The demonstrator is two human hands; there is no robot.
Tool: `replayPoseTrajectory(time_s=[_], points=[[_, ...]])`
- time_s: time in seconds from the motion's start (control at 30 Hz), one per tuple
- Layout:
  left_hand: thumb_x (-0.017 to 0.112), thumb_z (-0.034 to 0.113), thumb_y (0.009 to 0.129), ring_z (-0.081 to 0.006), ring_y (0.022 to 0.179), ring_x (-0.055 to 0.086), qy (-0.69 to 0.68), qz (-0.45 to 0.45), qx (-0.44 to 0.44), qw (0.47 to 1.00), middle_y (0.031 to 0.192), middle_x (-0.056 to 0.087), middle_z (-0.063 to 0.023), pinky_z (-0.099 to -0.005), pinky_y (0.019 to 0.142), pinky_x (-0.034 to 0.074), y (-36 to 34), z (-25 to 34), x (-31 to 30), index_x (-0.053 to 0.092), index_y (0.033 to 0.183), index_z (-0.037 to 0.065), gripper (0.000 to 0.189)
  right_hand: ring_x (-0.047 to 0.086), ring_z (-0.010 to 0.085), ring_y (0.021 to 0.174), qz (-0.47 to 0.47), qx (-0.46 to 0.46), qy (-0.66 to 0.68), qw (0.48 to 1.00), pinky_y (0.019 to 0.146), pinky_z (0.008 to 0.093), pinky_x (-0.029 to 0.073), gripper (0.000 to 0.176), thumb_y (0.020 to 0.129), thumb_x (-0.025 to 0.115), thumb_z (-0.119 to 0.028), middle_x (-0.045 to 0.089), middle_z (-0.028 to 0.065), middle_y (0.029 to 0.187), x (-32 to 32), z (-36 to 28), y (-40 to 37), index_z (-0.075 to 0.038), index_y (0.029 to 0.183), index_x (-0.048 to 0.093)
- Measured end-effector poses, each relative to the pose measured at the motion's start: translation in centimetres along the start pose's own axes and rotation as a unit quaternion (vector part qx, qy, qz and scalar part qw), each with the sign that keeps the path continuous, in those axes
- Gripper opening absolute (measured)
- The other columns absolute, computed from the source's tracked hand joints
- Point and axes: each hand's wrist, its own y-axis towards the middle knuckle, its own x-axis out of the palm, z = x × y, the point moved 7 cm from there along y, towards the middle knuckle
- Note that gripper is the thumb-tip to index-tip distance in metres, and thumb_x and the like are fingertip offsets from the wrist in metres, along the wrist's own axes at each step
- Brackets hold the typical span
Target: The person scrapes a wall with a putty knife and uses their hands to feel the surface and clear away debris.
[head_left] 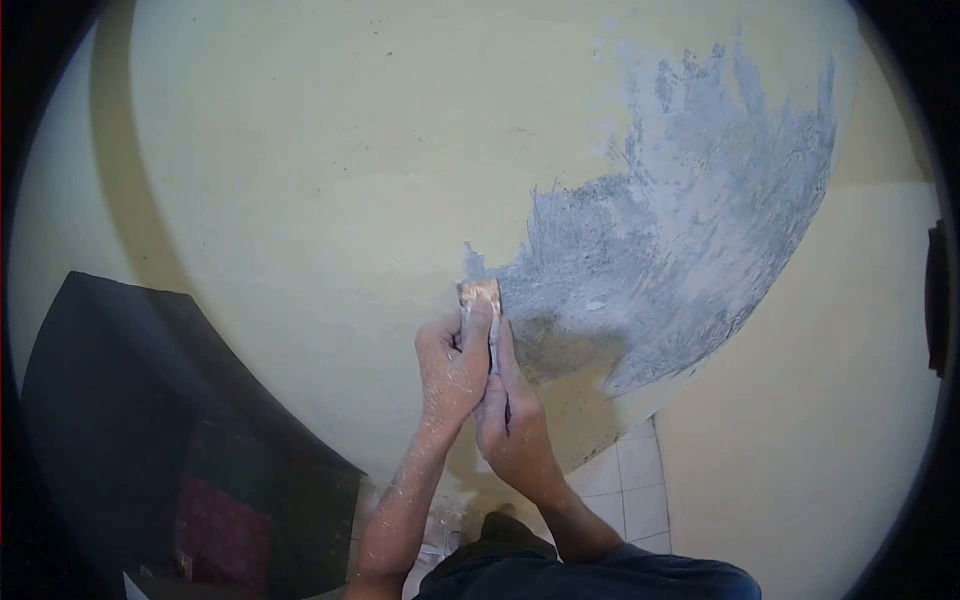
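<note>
Both hands are closed around a scraper [479, 291], its short, stained blade pointing up against the wall. My left hand [452, 370] grips it from the left, with the thumb lying along the front. From the right and slightly lower, my right hand [515, 425] wraps the handle, which the fingers mostly hide. The blade meets the lower left edge of a rough grey patch [690, 200], where bare surface shows through the pale yellow wall paint [330, 150]. Pale flakes and dust cover both hands and forearms.
A dark panel or piece of furniture [110, 390] stands at the lower left, with a dark red area [222, 530] near its bottom. White floor tiles [640, 480] show below the wall. An adjoining yellow wall [810, 400] rises on the right, with a dark object [936, 300] at its edge.
</note>
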Motion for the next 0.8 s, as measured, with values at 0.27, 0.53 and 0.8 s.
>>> replayPoseTrajectory(time_s=[0.27,0.53,0.8], points=[[0.053,0.025,0.098,-0.0023,0.056,0.039,0.095,-0.016,0.008,0.995,0.059,0.046,0.0071,-0.0241,0.048,0.030,-0.4,-0.8,-0.2,0.055,0.064,0.002,0.041,0.061,0.0350,0.075,0.032,-0.056,0.008,0.998,0.068,0.0366,0.047,0.054,0.093,0.038,-0.002,0.059,0.0297,0.095,0.0,0.2,1.1,0.005,0.145,0.023],[0.055,0.026,0.096,-0.0030,0.057,0.036,0.008,0.024,0.010,1.000,0.057,0.039,0.0067,-0.0265,0.046,0.028,-0.1,-0.1,0.6,0.049,0.063,-0.004,0.045,0.057,0.0334,0.114,-0.064,0.125,0.063,0.988,0.092,0.0331,0.044,0.052,0.094,0.035,0.000,0.050,0.0335,0.127,-0.5,1.2,0.3,0.009,0.143,0.024],[0.053,0.028,0.098,-0.0025,0.058,0.039,0.020,0.011,-0.019,1.000,0.061,0.045,0.0067,-0.0238,0.048,0.030,-0.2,-0.8,0.6,0.053,0.065,0.000,0.044,0.063,0.0456,0.080,0.027,-0.077,-0.019,0.996,0.069,0.0441,0.049,0.059,0.090,0.042,-0.001,0.057,0.0366,0.099,-0.8,-0.5,1.1,0.004,0.145,0.022]])
